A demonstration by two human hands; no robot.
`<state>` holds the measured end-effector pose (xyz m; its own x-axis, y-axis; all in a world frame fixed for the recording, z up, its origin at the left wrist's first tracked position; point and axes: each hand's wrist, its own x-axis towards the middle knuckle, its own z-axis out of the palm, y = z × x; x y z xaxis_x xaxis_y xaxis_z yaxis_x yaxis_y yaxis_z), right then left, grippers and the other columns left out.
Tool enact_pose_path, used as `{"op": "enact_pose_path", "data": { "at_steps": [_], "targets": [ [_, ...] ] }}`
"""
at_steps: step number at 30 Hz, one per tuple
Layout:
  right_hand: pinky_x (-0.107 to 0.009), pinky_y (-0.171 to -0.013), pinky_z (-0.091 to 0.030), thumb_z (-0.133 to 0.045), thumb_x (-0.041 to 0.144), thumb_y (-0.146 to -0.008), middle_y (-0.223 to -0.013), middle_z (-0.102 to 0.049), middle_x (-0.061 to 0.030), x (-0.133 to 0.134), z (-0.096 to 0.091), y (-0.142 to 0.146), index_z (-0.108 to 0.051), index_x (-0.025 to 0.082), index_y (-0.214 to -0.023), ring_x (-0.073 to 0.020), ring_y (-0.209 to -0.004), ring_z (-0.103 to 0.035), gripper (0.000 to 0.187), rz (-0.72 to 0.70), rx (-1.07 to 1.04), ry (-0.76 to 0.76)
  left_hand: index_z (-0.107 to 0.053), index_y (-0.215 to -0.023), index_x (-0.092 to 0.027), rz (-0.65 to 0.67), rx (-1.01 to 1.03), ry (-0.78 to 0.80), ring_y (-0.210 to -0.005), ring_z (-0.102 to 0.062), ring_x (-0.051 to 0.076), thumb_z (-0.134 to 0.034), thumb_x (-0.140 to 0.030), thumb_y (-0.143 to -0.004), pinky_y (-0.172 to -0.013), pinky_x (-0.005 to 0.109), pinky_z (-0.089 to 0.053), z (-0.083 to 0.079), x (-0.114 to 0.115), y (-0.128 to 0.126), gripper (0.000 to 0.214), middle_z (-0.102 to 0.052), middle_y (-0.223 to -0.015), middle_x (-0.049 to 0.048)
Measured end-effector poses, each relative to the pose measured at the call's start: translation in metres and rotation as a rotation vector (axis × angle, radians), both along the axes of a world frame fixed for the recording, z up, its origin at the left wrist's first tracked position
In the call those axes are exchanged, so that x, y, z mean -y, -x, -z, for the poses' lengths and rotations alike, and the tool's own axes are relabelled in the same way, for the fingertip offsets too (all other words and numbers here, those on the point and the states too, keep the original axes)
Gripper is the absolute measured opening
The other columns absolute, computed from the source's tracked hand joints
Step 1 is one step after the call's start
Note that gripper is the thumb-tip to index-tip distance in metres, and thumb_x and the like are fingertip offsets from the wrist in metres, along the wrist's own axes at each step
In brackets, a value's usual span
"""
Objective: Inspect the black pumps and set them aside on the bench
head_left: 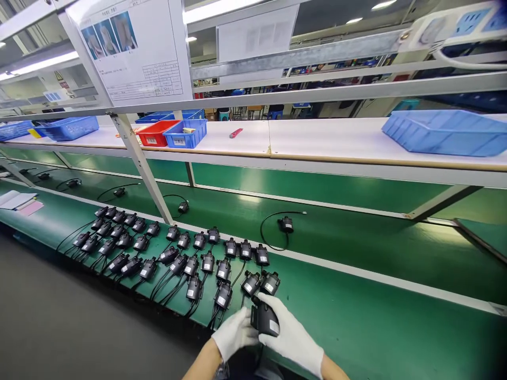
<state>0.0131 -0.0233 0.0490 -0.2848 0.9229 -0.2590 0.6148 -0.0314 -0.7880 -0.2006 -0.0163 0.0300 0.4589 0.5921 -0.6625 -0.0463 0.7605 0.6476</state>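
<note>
My right hand (pixel 292 333), in a white glove, grips a black plastic device (pixel 268 320) with a small white label. Its thumb and fingers wrap the right side of the housing. On the other side, my gloved left hand (pixel 236 332) is closed against the device's left edge; some of its fingertips are hidden. Just beyond my hands, two similar black devices (pixel 270 283) lie on the green bench (pixel 356 327). Many more labelled black devices (pixel 192 265) with black cables lie in uneven rows to the left.
Past a white rail, a single device with a looped cable (pixel 285 224) lies on a green strip. A slanted post (pixel 138 163) supports the white shelf (pixel 317 138). The shelf holds a red bin (pixel 155 136), blue bins (pixel 186 138) and a pink cutter (pixel 236 133). Papers (pixel 18 201) lie far left.
</note>
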Motion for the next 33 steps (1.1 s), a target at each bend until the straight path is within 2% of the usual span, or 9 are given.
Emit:
{"op": "enact_pose_path", "data": {
  "at_steps": [5,9,12,15,20,23,26,29,33],
  "targets": [
    [-0.057,-0.118,-0.039,-0.077,0.024,-0.06,-0.153,-0.052,-0.0139,-0.015,-0.11,-0.007,-0.051,0.024,-0.149,-0.0391,-0.14,-0.048,0.092,-0.162,-0.046,-0.151,-0.056,-0.14,-0.015,-0.009,0.432,0.182,-0.126,-0.062,0.033,-0.064,-0.081,-0.076,-0.112,0.049,-0.043,-0.07,-0.013,-0.036,0.092,-0.07,-0.129,0.0147],
    [-0.056,-0.121,-0.038,-0.077,0.037,-0.077,-0.162,-0.041,-0.014,-0.018,-0.155,-0.019,-0.037,0.023,-0.158,-0.0362,-0.148,-0.041,0.091,-0.08,-0.167,-0.277,-0.054,-0.144,-0.015,-0.045,0.58,0.138,-0.081,-0.073,0.023,-0.055,-0.081,-0.082,-0.085,0.038,-0.056,-0.131,-0.027,-0.051,0.091,-0.073,-0.125,0.0129],
    [-0.052,-0.121,-0.039,-0.051,0.047,-0.101,-0.165,-0.038,-0.008,-0.01,-0.165,-0.03,-0.029,0.032,-0.16,-0.0293,-0.15,-0.038,0.065,0.028,-0.268,-0.371,-0.056,-0.142,-0.016,0.053,0.665,0.057,-0.06,-0.068,0.016,-0.047,-0.09,-0.077,-0.067,0.033,-0.055,-0.16,-0.03,-0.056,0.099,-0.074,-0.123,0.0137],
    [-0.052,-0.118,-0.044,-0.042,0.054,-0.105,-0.159,-0.047,-0.0056,-0.002,-0.167,-0.034,-0.034,0.039,-0.156,-0.0285,-0.146,-0.046,0.054,0.117,-0.236,-0.442,-0.059,-0.139,-0.015,-0.047,0.542,-0.132,-0.098,-0.073,0.025,-0.044,-0.086,-0.083,-0.093,0.039,-0.055,-0.179,-0.027,-0.057,0.091,-0.071,-0.13,0.0139],
    [-0.057,-0.114,-0.048,-0.059,0.062,-0.094,-0.151,-0.055,-0.0125,0.002,-0.154,-0.021,-0.045,0.03,-0.151,-0.0366,-0.139,-0.052,0.066,0.139,-0.244,-0.465,-0.043,-0.15,-0.018,-0.151,0.032,-0.735,-0.146,-0.04,0.033,-0.073,-0.067,-0.079,-0.129,0.045,-0.021,-0.197,-0.018,-0.057,0.091,-0.048,-0.154,0.0153],
    [-0.054,-0.111,-0.051,-0.068,0.05,-0.089,-0.147,-0.058,-0.0177,-0.001,-0.147,-0.008,-0.043,0.022,-0.151,-0.0364,-0.133,-0.059,0.072,0.18,-0.301,-0.42,-0.032,-0.155,-0.022,-0.128,-0.325,-1.035,-0.143,-0.04,0.038,-0.085,-0.055,-0.072,-0.126,0.048,-0.027,-0.199,-0.009,-0.06,0.104,-0.036,-0.156,0.0189],
    [-0.049,-0.108,-0.054,-0.066,0.038,-0.087,-0.142,-0.061,-0.0169,-0.006,-0.154,-0.003,-0.052,0.022,-0.142,-0.0332,-0.127,-0.064,0.06,0.202,-0.362,-0.4,-0.024,-0.157,-0.027,-0.046,-0.376,-1.052,-0.135,-0.05,0.039,-0.09,-0.051,-0.067,-0.119,0.049,-0.037,-0.209,-0.002,-0.057,0.114,-0.033,-0.154,0.0194],
    [-0.046,-0.101,-0.058,-0.068,0.029,-0.078,-0.132,-0.068,-0.013,-0.009,-0.17,-0.006,-0.059,0.024,-0.134,-0.0315,-0.118,-0.068,0.057,0.19,-0.368,-0.39,-0.018,-0.16,-0.025,0.09,-0.21,-0.998,-0.145,-0.039,0.041,-0.088,-0.07,-0.058,-0.126,0.051,-0.029,-0.23,-0.002,-0.045,0.132,-0.027,-0.16,0.0178],
    [-0.045,-0.097,-0.059,-0.066,0.031,-0.076,-0.124,-0.072,-0.0106,-0.011,-0.176,-0.012,-0.061,0.025,-0.13,-0.0301,-0.112,-0.071,0.054,0.166,-0.325,-0.43,-0.04,-0.149,-0.025,0.121,-0.071,-0.888,-0.149,-0.036,0.03,-0.042,-0.068,-0.097,-0.128,0.047,-0.024,-0.25,-0.009,-0.035,0.068,-0.042,-0.155,0.0112]
  ]
}}
